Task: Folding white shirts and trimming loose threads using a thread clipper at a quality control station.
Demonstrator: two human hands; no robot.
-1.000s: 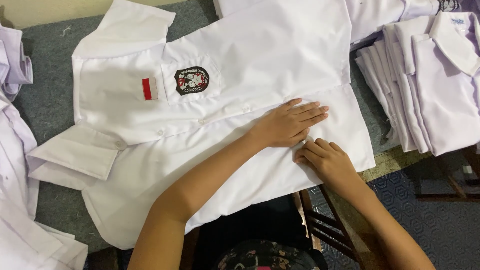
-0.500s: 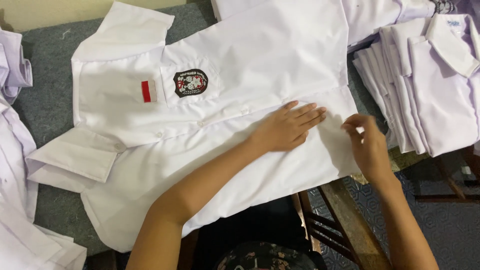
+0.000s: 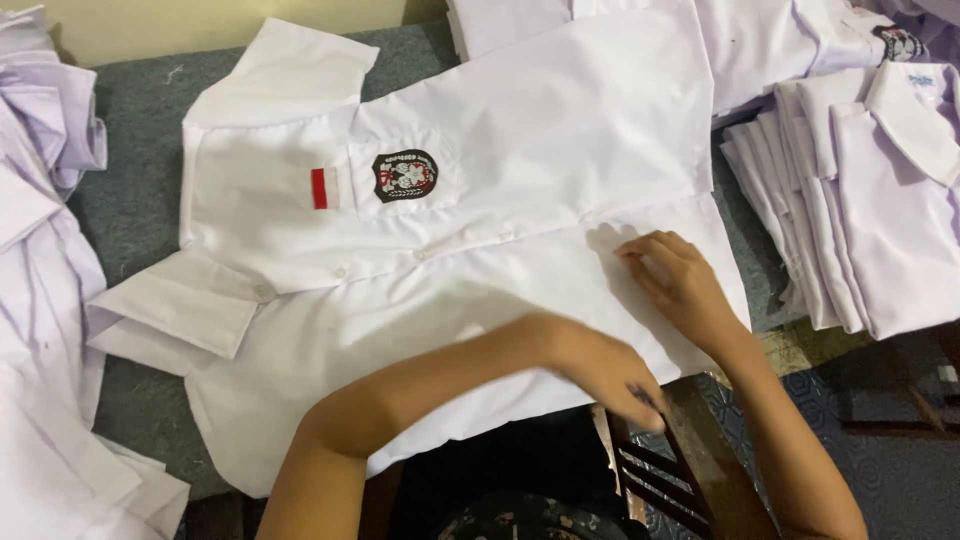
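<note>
We see the shirt [image 3: 480, 250] flat, front up, on the grey desk [image 3: 140, 200] — right hand [image 3: 685, 285] rests on its hem end, fingers [image 3: 650, 250] together, slightly curled. Left hand [image 3: 605, 375] at the near shirt edge — blurred, grip unclear. Folded stack [image 3: 870, 200] lies right.

One head-worn camera looks steeply down from close above at a grey table [image 3: 140, 210], facing away from the person's body; a shirt [image 3: 520, 150] fills most of the frame.
</note>
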